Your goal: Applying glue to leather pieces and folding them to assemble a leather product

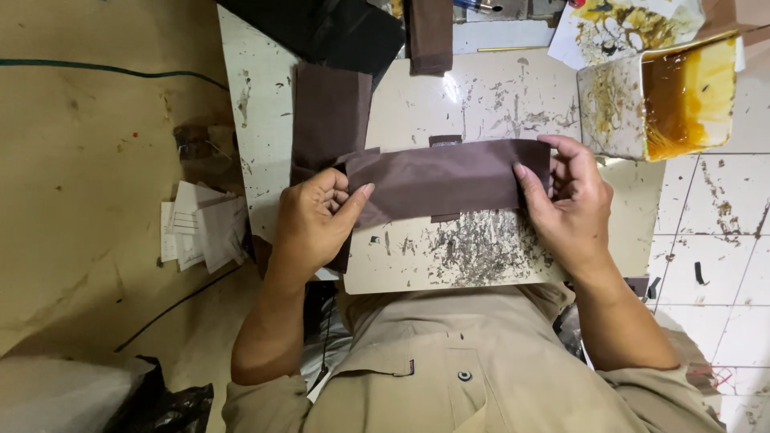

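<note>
A dark brown strip of leather-like material (445,178) lies stretched across a stained white work board (481,96). My left hand (317,220) pinches its left end between thumb and fingers. My right hand (565,200) grips its right end, thumb on top. A small brown tab sticks out from under the strip at the top and bottom middle. Another brown piece (329,112) lies on the board just behind my left hand, partly under the strip.
A glue-stained square container with amber liquid (666,96) stands at the right rear. A brown piece (429,36) and black material (321,28) lie at the back. Folded papers (200,228) sit on the floor at left. Tiled floor shows at right.
</note>
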